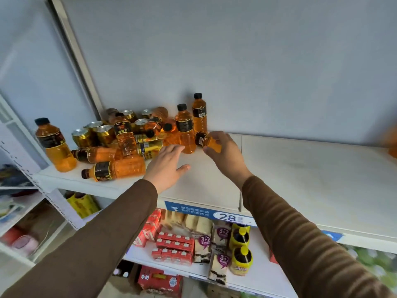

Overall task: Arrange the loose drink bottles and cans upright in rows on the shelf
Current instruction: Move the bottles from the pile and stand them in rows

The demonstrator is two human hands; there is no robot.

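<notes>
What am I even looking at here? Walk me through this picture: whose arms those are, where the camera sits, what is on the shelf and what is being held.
There is no machine here. A person wears a camera on the head, so the one picture looks forward and down along their own arms in brown sleeves.

The right hand has its grip closed on a small orange bottle, held tilted on its side. The left hand is open and holds nothing; it reaches toward the pile.

On the white shelf lie loose orange bottles with black caps, some fallen, some upright, mixed with gold cans. The right part of the shelf is bare. Below hangs a price tag above a lower shelf of packaged goods.
</notes>
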